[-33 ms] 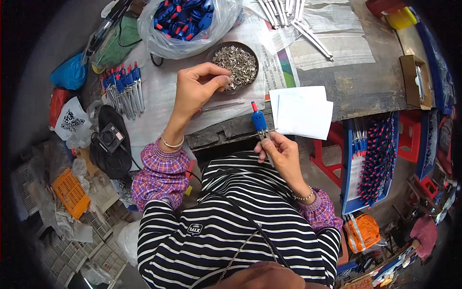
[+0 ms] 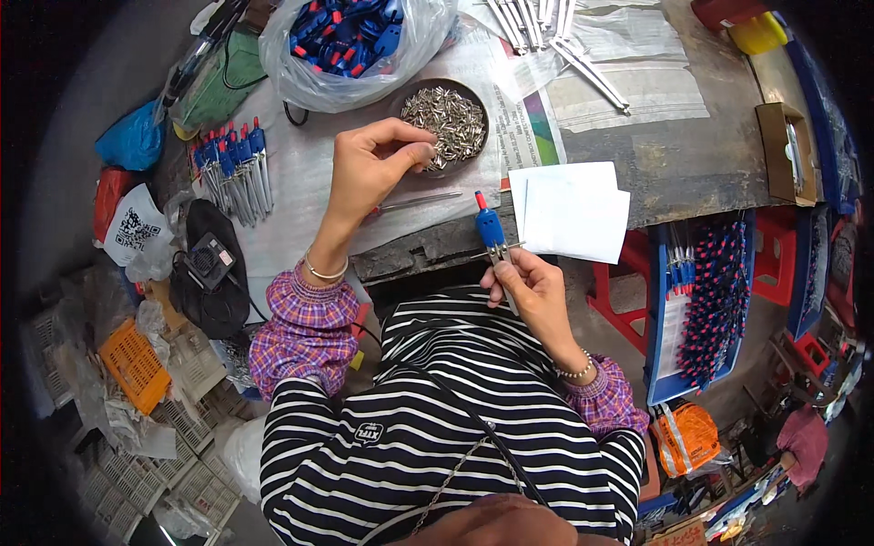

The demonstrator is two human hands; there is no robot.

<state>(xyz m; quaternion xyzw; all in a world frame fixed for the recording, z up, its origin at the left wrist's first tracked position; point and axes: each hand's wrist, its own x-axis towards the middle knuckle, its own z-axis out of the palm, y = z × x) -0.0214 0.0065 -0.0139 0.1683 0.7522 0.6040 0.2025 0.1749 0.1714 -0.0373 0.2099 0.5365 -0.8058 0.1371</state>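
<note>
My left hand [image 2: 369, 173] is at the near left rim of a dark round bowl [image 2: 482, 102], thumb and fingertips pinched together. Whatever the pinch holds, if anything, is too small to make out. Small silvery metal pins or screws [image 2: 453, 120] fill the bowl. In front of my body, my right hand [image 2: 535, 293] grips the metal legs of a drawing compass [image 2: 490, 227], its blue head and red tip pointing up and away. A thin metal rod crosses the compass just below the head. Between my hands a slim screwdriver [image 2: 419, 202] lies on the table.
Several finished-looking compasses [image 2: 232, 168] lie grouped at left. A clear plastic bag [image 2: 273, 55] of blue and red heads stands at the back. White paper sheets [image 2: 578, 218] lie right of the compass; metal legs [image 2: 592, 77] lie beyond. A blue tray [image 2: 654, 364] of compasses stands at right.
</note>
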